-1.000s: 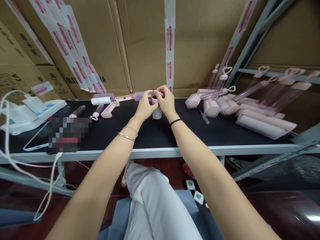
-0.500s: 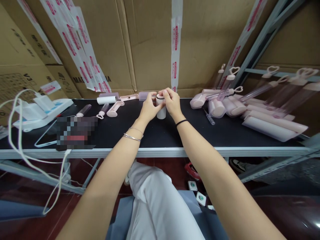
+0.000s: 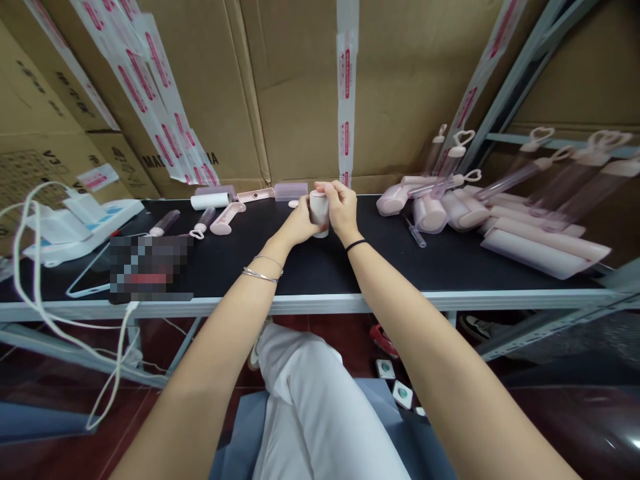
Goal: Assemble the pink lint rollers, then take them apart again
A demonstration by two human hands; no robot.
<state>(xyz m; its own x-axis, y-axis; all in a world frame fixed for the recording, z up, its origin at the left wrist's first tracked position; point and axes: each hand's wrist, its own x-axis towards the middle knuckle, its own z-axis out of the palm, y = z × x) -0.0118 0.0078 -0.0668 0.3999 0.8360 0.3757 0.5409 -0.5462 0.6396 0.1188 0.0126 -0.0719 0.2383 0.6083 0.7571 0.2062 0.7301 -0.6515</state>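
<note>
On the left of the tabletop (image 3: pixel 210 273) stand a power strip (image 3: pixel 113 219), then a white roll (image 3: pixel 210 201) and a pink handle (image 3: pixel 228 219) lying near the back. Next, the left hand (image 3: pixel 299 225) grasps the left side of a pale cylinder (image 3: pixel 319 209), held roughly upright, and the right hand (image 3: pixel 344 208) grips its right side, fingers at the top; whether its base touches the tabletop, I cannot tell. Beyond lie a screwdriver (image 3: pixel 416 234) and pink rollers (image 3: pixel 430 215).

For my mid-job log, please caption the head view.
Both hands hold a white cylinder above the black tabletop, pink parts clustered at right.
</note>
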